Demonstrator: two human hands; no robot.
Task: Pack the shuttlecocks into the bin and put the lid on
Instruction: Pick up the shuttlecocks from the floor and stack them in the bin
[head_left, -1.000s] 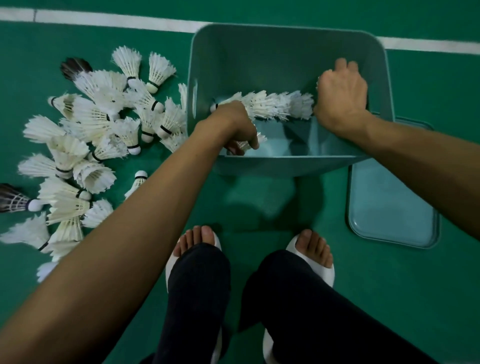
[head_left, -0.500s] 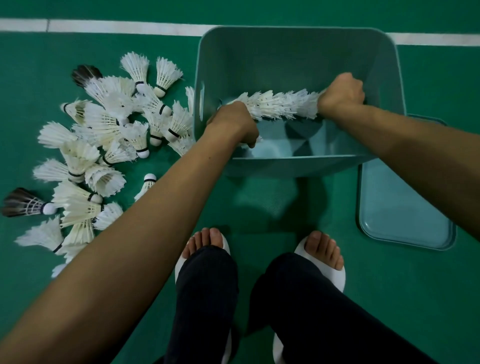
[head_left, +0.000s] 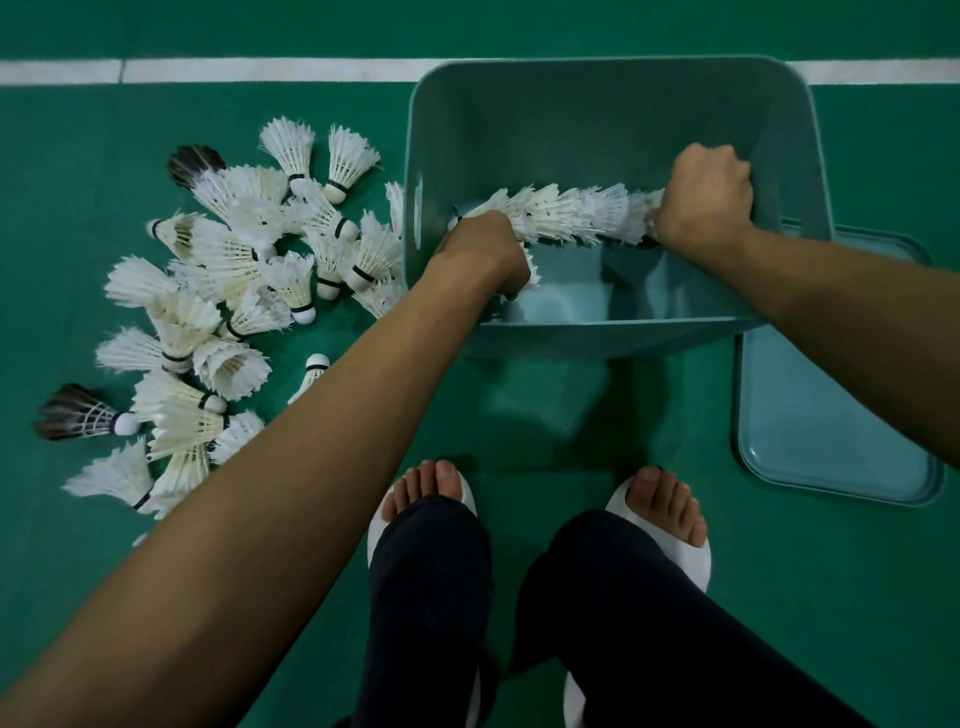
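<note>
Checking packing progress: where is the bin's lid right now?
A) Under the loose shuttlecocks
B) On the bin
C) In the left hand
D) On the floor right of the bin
D: the lid lies flat on the green floor beside the open bin.

Floor (head_left: 779, 597): green court surface, fine textured finish, fills the whole view. White boundary line (head_left: 260, 70) runs straight across near the far edge, with a thin break toward its left end, and shows again at the far right. At the near edge, two feet in white open-toed slippers (head_left: 691, 551), toes bare and pointing toward the far edge, side by side and slightly apart. Dark trouser legs (head_left: 431, 597) cover both from the instep back.
</note>
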